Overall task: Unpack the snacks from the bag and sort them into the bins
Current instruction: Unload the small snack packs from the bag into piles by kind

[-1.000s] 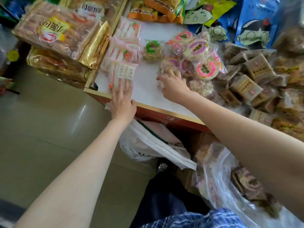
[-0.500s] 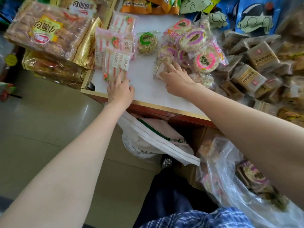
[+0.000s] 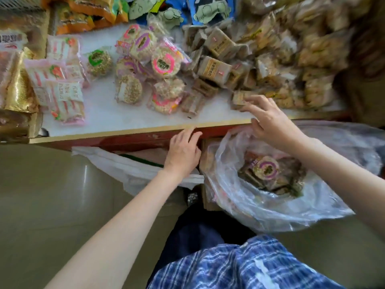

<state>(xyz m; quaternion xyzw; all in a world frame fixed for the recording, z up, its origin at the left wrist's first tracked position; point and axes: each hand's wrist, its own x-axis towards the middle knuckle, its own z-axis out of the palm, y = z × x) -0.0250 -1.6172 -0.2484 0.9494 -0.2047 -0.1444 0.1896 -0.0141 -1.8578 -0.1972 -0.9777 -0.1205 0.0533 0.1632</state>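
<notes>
Our right hand (image 3: pixel 268 119) pinched a small brown wrapped snack (image 3: pixel 239 99) near the white table's front edge (image 3: pixel 145 130); our left hand (image 3: pixel 183 149) hung relaxed. We judged it light and crinkly, best held by its sides.

Place: a small snack shop or market stall.
Display: a white-topped desk (image 3: pixel 108 119) with a gold rim and red front, heaped with goods.
Stock: many individually wrapped round cakes (image 3: pixel 165 64), a heap of brown-wrapped squares (image 3: pixel 214 68), pink packets (image 3: pixel 64 101) and large printed bags (image 3: pixel 91 9) along the back.
Floor: plain glossy tiles (image 3: pixel 52 195).
Packaging: a clear plastic bag (image 3: pixel 260 205) of more wrapped snacks.
</notes>
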